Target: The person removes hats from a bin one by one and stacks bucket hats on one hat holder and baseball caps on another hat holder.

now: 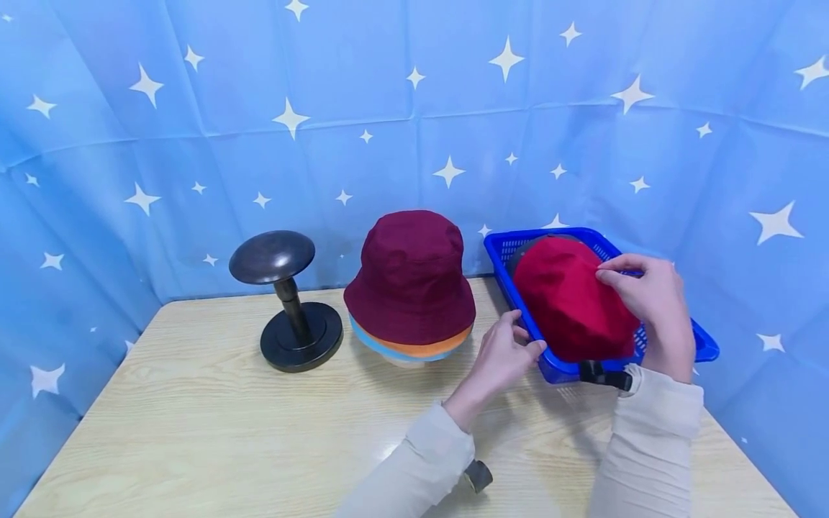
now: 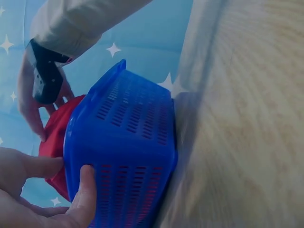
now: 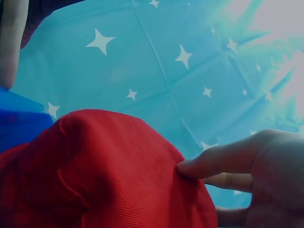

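A red cloth hat [image 1: 570, 298] lies in a blue plastic basket [image 1: 527, 316], puffed above the rim. My right hand [image 1: 654, 298] pinches its cloth between thumb and fingers; in the right wrist view the thumb presses on the red hat [image 3: 137, 166] while the other fingers are partly behind it. At the basket's near-left side, my left hand [image 1: 501, 352] grips the rim. The left wrist view shows that hand's fingers [image 2: 85, 194] against the basket's wall [image 2: 128, 142]. A dark grey item [image 1: 518, 255] shows beneath the red hat, mostly hidden.
Left of the basket, a maroon bucket hat [image 1: 414, 280] sits over orange and light blue brims, on a stand mostly hidden. Farther left stands a dark hat stand [image 1: 294, 316] with a domed top. A starry blue curtain [image 1: 363, 93] backs the wooden table [image 1: 227, 432].
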`<act>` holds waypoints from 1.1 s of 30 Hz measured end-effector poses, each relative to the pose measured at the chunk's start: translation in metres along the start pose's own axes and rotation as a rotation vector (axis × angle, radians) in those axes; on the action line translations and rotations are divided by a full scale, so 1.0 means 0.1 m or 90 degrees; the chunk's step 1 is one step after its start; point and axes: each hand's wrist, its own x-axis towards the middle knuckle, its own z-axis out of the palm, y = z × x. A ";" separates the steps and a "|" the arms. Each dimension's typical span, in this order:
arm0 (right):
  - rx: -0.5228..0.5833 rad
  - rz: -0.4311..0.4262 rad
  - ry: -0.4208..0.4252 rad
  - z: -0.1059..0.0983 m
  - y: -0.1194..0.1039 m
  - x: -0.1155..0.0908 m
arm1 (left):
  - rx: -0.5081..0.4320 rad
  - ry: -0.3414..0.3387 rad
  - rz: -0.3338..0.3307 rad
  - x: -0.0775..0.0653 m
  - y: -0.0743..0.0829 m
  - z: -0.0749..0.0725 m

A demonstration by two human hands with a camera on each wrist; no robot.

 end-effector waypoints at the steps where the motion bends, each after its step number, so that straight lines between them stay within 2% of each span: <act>1: 0.013 0.013 0.008 0.01 -0.01 0.00 | -0.011 -0.003 -0.003 0.00 -0.01 0.01; 4: 0.049 0.045 0.041 0.04 -0.04 0.01 | -0.041 -0.007 -0.011 -0.01 -0.03 0.03; 7: 0.091 0.072 0.083 0.03 -0.10 0.01 | -0.095 0.000 -0.024 0.00 -0.03 0.06; 10: 0.197 0.089 0.139 0.02 -0.16 0.01 | -0.159 0.011 -0.042 -0.01 -0.02 0.07; 13: 0.309 0.089 0.228 0.01 -0.21 0.01 | -0.204 0.012 -0.047 -0.01 -0.02 0.09; 15: 0.327 0.086 0.274 0.01 -0.23 0.00 | -0.215 0.012 -0.047 -0.01 -0.02 0.10; 18: 0.288 0.086 0.298 0.01 -0.25 -0.02 | -0.214 0.019 -0.050 0.00 -0.03 0.10; 21: 0.295 0.056 0.330 0.00 -0.30 -0.05 | -0.212 0.025 -0.058 0.01 -0.03 0.10; 25: 0.382 -0.022 0.428 -0.03 -0.40 -0.12 | -0.216 0.017 -0.054 0.02 -0.05 0.08; 27: 0.409 -0.051 0.457 -0.05 -0.47 -0.17 | -0.226 0.014 -0.046 0.03 -0.06 0.06; 30: 0.443 -0.083 0.460 -0.07 -0.57 -0.23 | -0.231 0.018 -0.033 0.05 -0.06 0.02; 33: 0.463 -0.111 0.446 -0.05 -0.64 -0.28 | -0.199 0.040 -0.025 0.06 -0.05 -0.02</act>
